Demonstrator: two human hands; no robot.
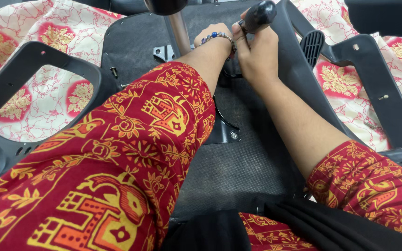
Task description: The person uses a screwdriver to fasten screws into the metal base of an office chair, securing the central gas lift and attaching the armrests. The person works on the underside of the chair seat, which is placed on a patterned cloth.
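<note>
The work lay on a white cloth [47,102] printed with red and gold flower medallions. On it rested an upturned black chair seat [238,158] with two black armrests [33,60], a metal column [180,30] rising from its middle. The right hand [257,58] was wrapped around a black tool handle [258,16], fingers pressed together. The left hand [215,35], wearing a beaded bracelet [217,36], reached beside the column; its fingers could not be made out.

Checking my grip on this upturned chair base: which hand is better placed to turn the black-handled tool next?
Probably the right hand: it already grips the black tool handle. The left hand is lower, beside the metal column.
</note>
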